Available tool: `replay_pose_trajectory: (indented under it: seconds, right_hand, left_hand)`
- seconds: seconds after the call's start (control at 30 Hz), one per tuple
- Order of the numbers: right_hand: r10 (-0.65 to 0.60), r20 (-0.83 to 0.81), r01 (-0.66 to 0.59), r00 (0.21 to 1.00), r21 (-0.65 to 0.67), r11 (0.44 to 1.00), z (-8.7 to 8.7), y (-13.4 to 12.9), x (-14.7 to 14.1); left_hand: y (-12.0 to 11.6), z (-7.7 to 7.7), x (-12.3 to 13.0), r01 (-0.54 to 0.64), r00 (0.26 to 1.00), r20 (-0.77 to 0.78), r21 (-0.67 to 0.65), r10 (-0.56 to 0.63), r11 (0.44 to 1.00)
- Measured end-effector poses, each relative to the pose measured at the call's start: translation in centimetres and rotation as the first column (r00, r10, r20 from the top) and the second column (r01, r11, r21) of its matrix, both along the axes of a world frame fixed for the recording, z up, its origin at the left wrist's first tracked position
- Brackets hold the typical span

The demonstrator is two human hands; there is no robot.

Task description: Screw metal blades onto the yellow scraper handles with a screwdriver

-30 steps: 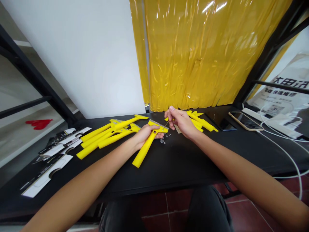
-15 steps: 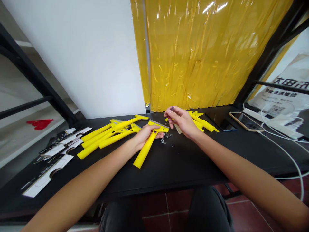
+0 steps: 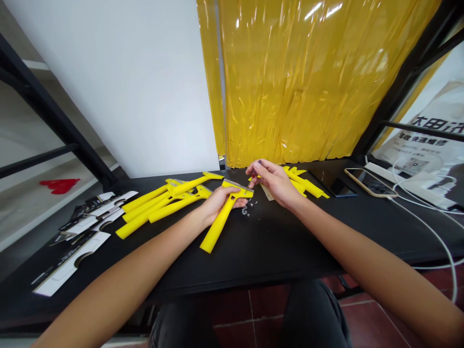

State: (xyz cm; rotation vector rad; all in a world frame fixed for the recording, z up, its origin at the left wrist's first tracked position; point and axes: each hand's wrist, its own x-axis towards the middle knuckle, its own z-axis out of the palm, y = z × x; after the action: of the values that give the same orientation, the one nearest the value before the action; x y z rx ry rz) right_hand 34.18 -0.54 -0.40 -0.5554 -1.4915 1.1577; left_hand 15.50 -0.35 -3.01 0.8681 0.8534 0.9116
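My left hand (image 3: 217, 203) is closed around the head of a yellow scraper (image 3: 218, 226), whose handle points down toward me. A metal strip runs along the far edge of its head. Above the head's right end, my right hand (image 3: 270, 180) pinches a thin screwdriver (image 3: 250, 181), its tip at the small screw spot. Small metal nuts (image 3: 245, 210) lie scattered on the black table just right of the scraper. Several yellow scrapers (image 3: 163, 200) are piled left of my left hand. More yellow pieces (image 3: 306, 185) lie behind and right of my right hand.
Black and white cardboard sleeves (image 3: 72, 261) lie on the table's left. At the right are a dark phone (image 3: 331, 183), a second phone (image 3: 369, 182) and white cables (image 3: 440, 241). Yellow film (image 3: 290, 87) hangs behind the black table (image 3: 282, 251).
The fingers of my right hand have shifted slightly around the screwdriver. My left hand and the scraper have hardly moved.
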Motion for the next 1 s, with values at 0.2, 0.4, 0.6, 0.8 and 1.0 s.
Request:
replay_pose_trajectory:
  seconds: [0.2, 0.4, 0.6, 0.8, 1.0]
  right_hand:
    - [-0.104, 0.008, 0.104, 0.994, 0.001, 0.995, 0.01, 0.08, -0.06]
    - [-0.078, -0.024, 0.078, 0.997, 0.005, 0.997, 0.29, 0.08, 0.11]
    - [-0.001, -0.058, 0.001, 0.998, 0.008, 1.0, 0.36, -0.33, -0.12]
    - [-0.091, -0.014, 0.091, 0.996, 0.05, 0.995, 0.64, -0.55, -0.08]
    - [-0.077, 0.073, 0.072, 0.994, 0.07, 0.995, 0.86, -0.82, 0.14]
  left_hand:
    - [0.1, -0.08, 0.04, -0.016, 1.0, 0.006, 0.018, 0.016, 1.0]
    - [-0.06, -0.1, 0.07, -0.038, 0.999, 0.014, 0.027, 0.037, 0.999]
    - [-0.04, -0.16, 0.02, -0.037, 0.999, 0.015, 0.047, 0.036, 0.998]
    - [-0.33, 0.0, 0.14, -0.094, 0.996, 0.005, 0.046, 0.094, 0.995]
    - [-0.25, -0.13, 0.11, -0.099, 0.995, 0.016, 0.019, 0.099, 0.995]
